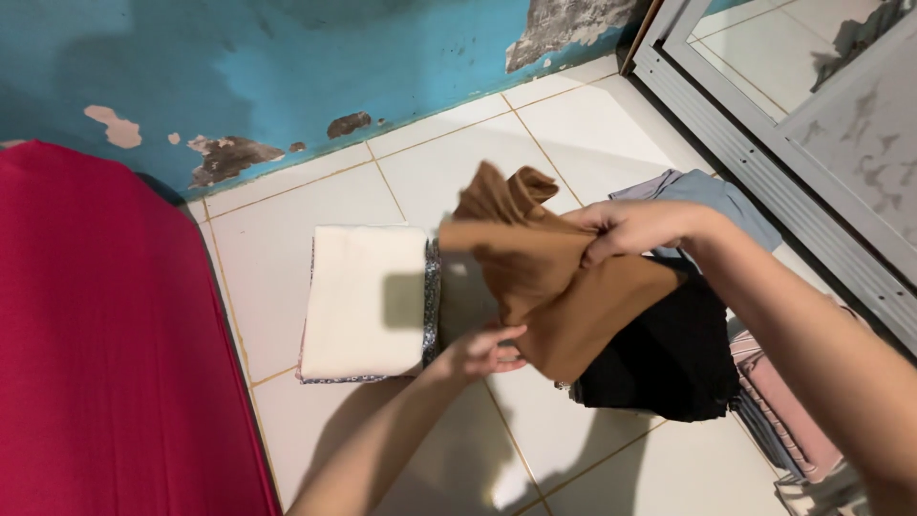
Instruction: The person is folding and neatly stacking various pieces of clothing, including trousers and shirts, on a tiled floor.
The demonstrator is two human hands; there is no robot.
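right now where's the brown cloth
In the head view, centre: the brown cloth hangs between both hands, right of the folded cream stack, in front of the black garment.

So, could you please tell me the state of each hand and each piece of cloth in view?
Brown cloth: lifted off the floor, bunched, held by both hands.
Right hand: shut on the cloth's upper part.
Left hand: gripping its lower edge.
Cream cloth: folded flat, on top of a stack.
Black cloth: lying loose on the floor.
Grey-blue cloth: crumpled behind the arm.

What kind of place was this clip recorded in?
Probably a room in a home, on the floor: white floor tiles, a peeling blue wall, and folded clothes stacked beside the brown garment in both hands.
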